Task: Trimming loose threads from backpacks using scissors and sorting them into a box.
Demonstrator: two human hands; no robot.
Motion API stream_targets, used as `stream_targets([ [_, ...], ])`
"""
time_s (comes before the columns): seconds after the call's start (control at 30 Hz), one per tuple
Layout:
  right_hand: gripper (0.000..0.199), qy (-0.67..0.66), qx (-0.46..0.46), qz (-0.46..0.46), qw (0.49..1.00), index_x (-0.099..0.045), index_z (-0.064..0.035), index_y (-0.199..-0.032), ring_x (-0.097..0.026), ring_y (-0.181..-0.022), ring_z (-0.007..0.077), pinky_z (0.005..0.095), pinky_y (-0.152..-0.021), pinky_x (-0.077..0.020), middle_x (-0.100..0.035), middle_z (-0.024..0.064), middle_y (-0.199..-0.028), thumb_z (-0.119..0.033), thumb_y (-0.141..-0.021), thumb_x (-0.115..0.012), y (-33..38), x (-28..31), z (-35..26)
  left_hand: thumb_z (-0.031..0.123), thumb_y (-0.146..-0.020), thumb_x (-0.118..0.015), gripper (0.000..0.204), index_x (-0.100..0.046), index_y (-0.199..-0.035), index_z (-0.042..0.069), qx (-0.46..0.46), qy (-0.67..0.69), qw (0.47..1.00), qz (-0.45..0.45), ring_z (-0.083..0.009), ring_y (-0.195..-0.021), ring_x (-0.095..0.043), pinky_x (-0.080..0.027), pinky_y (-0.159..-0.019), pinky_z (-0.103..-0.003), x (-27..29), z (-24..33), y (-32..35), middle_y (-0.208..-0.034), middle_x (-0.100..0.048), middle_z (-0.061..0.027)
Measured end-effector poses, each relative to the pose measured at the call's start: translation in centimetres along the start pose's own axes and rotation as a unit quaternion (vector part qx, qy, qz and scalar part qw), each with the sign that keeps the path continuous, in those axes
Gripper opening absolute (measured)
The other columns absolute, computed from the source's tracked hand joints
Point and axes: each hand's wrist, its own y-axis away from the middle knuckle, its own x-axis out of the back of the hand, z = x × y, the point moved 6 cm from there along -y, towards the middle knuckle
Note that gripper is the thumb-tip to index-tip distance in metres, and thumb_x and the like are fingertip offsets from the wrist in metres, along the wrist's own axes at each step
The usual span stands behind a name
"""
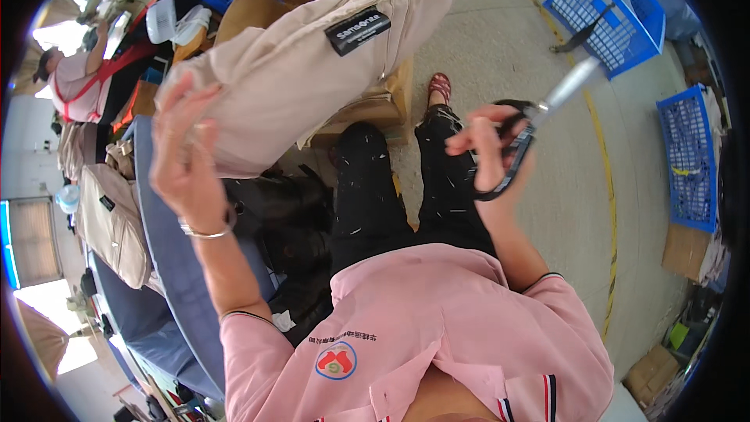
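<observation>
A beige fabric bag (273,90), with a black label sewn near its upper edge, is tilted in front of me over a cardboard box. At the bag's left end is my left hand (187,156), blurred by motion, its fingers closed on the fabric; a bracelet circles the wrist. My right hand (492,148) grips a pair of scissors (519,141) by the black handles, apart from the bag. Their silver blades point up and right, away from the bag, and blur at the tip.
A blue-covered surface (156,250) runs along my left, with another beige bag (113,223) beside it. Under the held bag stands a cardboard box (398,101). Blue plastic crates (605,12) stand at right beyond a yellow floor line (609,211). Another person (82,78) works at far left.
</observation>
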Motion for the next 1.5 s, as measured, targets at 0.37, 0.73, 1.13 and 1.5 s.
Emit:
stream_targets([
  [0.37, 0.033, 0.203, 0.079, -0.106, 0.970, -0.058, 0.0012, -0.113, -0.062, -0.085, 0.0183, 0.0273, -0.072, -0.0493, -0.057, 0.0096, -0.096, -0.004, -0.083, -0.070, -1.0, 3.6, 0.4, 0.015, -0.090, -0.061, 0.026, -0.070, -0.102, -0.005, 0.106, 0.201, 0.909, -0.350, -0.0241, -0.118, -0.057, -0.037, -0.106, -0.033, -3.7, -6.4, -5.6, -0.120, -0.066, -0.0140],
  [0.73, 0.064, 0.458, 0.117, -0.385, 0.793, -0.056, 0.0017, -0.100, -0.061, -0.079, 0.0373, 0.0440, -0.065, -0.0501, -0.055, 0.0155, -0.096, -0.055, -0.077, -0.075, -1.6, 0.8, 2.8, 0.028, -0.088, -0.066, 0.032, -0.072, -0.098, -0.002, 0.216, 0.294, 0.851, -0.378, -0.0255, -0.117, -0.057, -0.039, -0.102, -0.034, -9.4, -11.2, -2.3, -0.117, -0.068, -0.0165],
  [1.13, 0.065, 0.457, 0.168, -0.418, 0.767, -0.051, 0.0016, -0.091, -0.061, -0.065, 0.0337, 0.0417, -0.053, -0.0487, -0.053, 0.0132, -0.085, -0.059, -0.080, -0.072, -2.0, -3.5, 2.6, 0.018, -0.092, -0.064, 0.023, -0.073, -0.100, -0.001, 0.177, 0.320, 0.849, -0.382, -0.0160, -0.103, -0.062, -0.046, -0.093, -0.027, -9.3, -11.3, -2.0, -0.116, -0.068, -0.0095],
  [1.5, 0.060, 0.454, 0.182, -0.387, 0.781, -0.049, -0.0011, -0.079, -0.060, -0.057, 0.0323, 0.0398, -0.049, -0.0473, -0.055, 0.0128, -0.074, -0.055, -0.079, -0.075, -1.3, -2.9, 3.6, 0.016, -0.093, -0.062, 0.023, -0.072, -0.102, -0.002, 0.181, 0.326, 0.849, -0.375, -0.0171, -0.108, -0.060, -0.044, -0.097, -0.029, -10.0, -11.7, -1.6, -0.119, -0.068, -0.0110],
])
